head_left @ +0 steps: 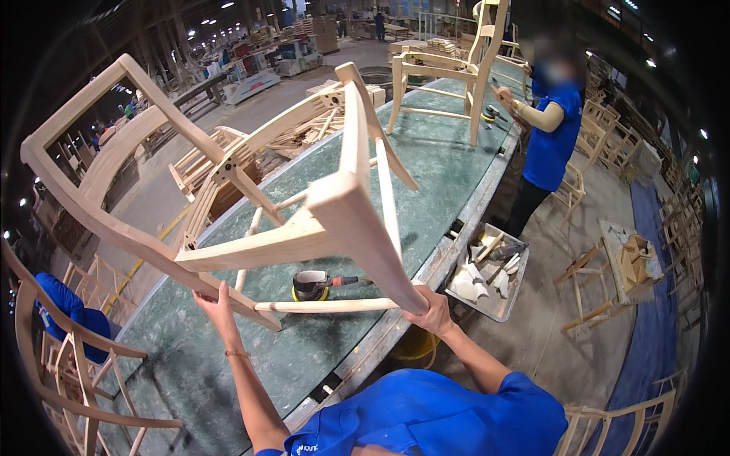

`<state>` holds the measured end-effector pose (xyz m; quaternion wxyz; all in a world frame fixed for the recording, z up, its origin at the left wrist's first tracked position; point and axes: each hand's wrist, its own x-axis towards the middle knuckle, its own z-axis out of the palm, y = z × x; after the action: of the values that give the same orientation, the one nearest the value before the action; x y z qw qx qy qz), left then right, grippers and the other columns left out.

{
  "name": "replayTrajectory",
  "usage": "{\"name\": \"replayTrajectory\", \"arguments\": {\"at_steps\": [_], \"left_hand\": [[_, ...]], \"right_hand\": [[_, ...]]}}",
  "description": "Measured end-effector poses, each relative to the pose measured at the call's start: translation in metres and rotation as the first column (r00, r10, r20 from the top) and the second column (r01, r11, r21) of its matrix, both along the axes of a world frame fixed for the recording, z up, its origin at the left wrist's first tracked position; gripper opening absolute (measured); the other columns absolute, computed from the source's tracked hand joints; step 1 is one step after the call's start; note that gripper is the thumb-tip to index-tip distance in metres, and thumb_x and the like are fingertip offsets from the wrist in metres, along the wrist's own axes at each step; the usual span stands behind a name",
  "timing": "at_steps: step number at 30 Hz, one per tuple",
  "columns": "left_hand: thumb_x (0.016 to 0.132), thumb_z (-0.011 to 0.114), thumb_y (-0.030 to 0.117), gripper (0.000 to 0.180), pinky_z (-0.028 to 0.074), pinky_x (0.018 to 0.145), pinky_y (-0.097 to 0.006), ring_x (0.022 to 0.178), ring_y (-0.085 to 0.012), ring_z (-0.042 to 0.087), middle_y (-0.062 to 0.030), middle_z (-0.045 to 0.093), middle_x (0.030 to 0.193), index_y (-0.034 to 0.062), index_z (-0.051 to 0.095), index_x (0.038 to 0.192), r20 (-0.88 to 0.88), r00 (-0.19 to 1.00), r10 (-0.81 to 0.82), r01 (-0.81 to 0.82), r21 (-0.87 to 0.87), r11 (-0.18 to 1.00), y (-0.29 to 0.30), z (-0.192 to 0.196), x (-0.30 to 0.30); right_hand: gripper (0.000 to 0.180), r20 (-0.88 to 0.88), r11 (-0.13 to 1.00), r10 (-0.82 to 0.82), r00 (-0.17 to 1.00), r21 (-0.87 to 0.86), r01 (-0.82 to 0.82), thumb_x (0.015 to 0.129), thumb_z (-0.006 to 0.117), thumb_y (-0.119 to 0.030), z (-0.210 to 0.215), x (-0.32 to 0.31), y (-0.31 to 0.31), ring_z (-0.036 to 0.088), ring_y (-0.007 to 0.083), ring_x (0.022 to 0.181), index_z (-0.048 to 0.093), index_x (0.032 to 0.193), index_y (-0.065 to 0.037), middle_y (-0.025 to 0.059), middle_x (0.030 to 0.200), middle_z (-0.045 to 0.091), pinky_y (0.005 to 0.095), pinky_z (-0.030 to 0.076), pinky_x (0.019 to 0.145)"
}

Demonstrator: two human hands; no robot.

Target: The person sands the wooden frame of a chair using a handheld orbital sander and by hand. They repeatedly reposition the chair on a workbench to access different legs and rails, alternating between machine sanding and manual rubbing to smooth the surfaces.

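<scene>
A bare, pale wooden chair frame [266, 248] is tilted on its side over the green-topped workbench [190, 365], its seat opening showing dark corner hardware. My left hand [220, 310] grips its rear leg, with the thumb raised along the wood and the other fingers partly hidden behind. Around the lower end of a front leg, my right hand [430, 311] is closed. Between my hands a thin stretcher [327, 306] joins the two legs. Just behind that stretcher, a round black-and-yellow sander [310, 286] with a red hose fitting rests on the bench.
Farther along the bench stands another chair frame [441, 76], beside a co-worker in blue [559, 137]. A white bin of wood scraps [490, 273] sits at the bench's right edge. More chair frames [84, 365] crowd the left, near another person in blue [68, 304].
</scene>
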<state>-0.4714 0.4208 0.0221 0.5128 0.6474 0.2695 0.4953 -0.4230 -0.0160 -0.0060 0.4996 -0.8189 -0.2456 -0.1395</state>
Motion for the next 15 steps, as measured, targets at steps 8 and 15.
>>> {"name": "replayTrajectory", "arguments": {"at_steps": [8,15], "left_hand": [[0.08,0.074,0.012,0.051,0.046,0.081,-0.029,0.092,-0.0155,0.057,-0.0084,0.06,0.105,-0.0051,0.05,0.122,-0.038,0.975,-0.219,0.214,-0.103,0.971,0.012,-0.015,0.008],[0.073,0.078,0.008,0.051,0.046,0.083,-0.027,0.091,-0.0136,0.056,-0.0072,0.061,0.104,-0.0034,0.055,0.117,-0.066,0.987,-0.144,0.14,-0.065,0.988,-0.029,0.026,-0.061]], "right_hand": [[0.045,-0.204,0.995,-0.098,0.974,0.002,0.1,0.067,0.08,-0.021,-0.051,-0.008,-0.027,0.07,0.027,0.083,0.064,0.107,-0.007,0.0137,0.09,0.069,0.0343,0.053,0.071],[0.035,-0.067,0.985,-0.139,0.988,-0.117,0.13,0.071,0.069,-0.006,-0.034,-0.014,-0.072,0.064,0.0243,0.074,0.063,0.105,-0.001,0.0122,0.083,0.066,0.0339,0.051,0.071]]}}
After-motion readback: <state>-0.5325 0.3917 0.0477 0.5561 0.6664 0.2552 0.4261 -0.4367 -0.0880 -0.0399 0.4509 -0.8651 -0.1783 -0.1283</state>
